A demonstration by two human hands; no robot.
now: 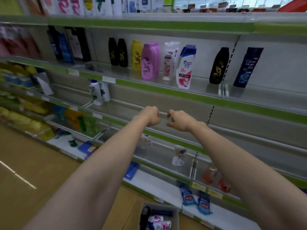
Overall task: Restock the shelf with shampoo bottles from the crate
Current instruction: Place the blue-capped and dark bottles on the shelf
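Observation:
Both my arms reach forward at mid-height in front of the shelving. My left hand [150, 116] is curled into a loose fist with nothing in it. My right hand [178, 120] hangs beside it, fingers bent and apart, holding nothing. On the shelf [199, 97] above them stand shampoo bottles: two black ones [118, 52], a yellow one [136, 54], pink ones [149, 61], white ones [185, 67], another black one [219, 65] and a dark blue one [248, 67]. The grey crate [176, 213] sits on the floor below, with several bottles lying in it.
Lower shelves hold a white bottle pair [98, 92], a small white bottle [179, 155], orange bottles [209, 175] and blue pouches [187, 196]. Yellow and green goods [21, 103] fill the shelves at left. Tan floor with a white line [18, 175] lies at lower left.

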